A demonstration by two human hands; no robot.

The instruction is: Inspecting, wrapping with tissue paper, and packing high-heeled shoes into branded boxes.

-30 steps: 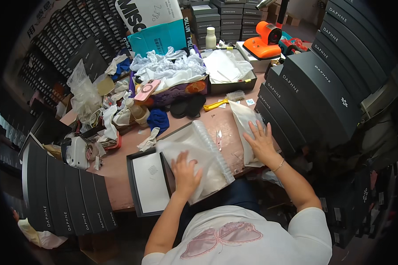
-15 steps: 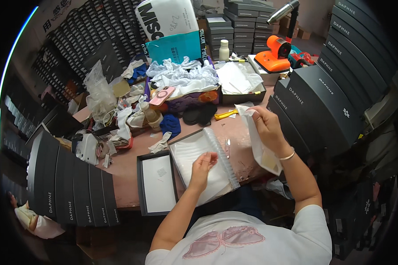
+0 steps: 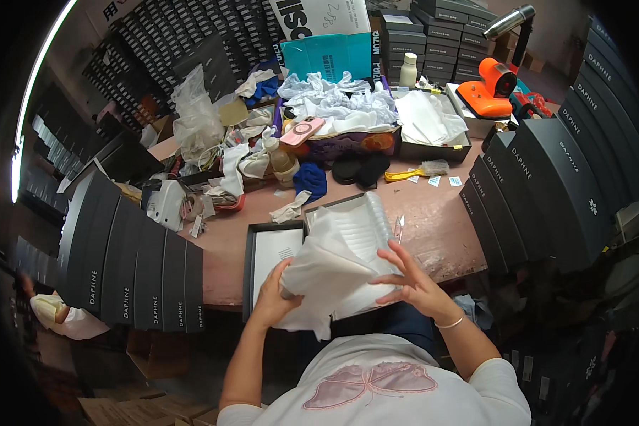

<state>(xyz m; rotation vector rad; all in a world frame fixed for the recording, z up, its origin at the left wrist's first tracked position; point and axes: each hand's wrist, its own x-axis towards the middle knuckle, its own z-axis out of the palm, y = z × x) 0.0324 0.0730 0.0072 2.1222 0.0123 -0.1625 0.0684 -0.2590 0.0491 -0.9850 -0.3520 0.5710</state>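
Observation:
A crumpled thin white sheet (image 3: 334, 273), like tissue paper, is gripped along its left side by my left hand (image 3: 271, 297), whose fingertips are partly hidden behind it. At the sheet's right edge, my right hand (image 3: 419, 287) has its fingers spread. Whether they touch the sheet I cannot tell. Beneath the sheet lies an open shoebox (image 3: 321, 207) lined with ribbed translucent wrap (image 3: 378, 226). A dark-edged box part (image 3: 250, 266) with a white inside sits against its left side.
Small thread snips (image 3: 400, 226) lie right of the box. Stacks of dark shoeboxes (image 3: 131, 263) flank me, with more boxes (image 3: 539, 192) at right. Behind are a pink phone (image 3: 303, 130), a yellow-handled brush (image 3: 405, 174), a heap of white cloth (image 3: 341, 99) and an orange device (image 3: 484, 99).
The white sheet has moved from my right hand at the right to above the shoebox, where my left hand grips it. My right hand has come down and opened. The view has shifted.

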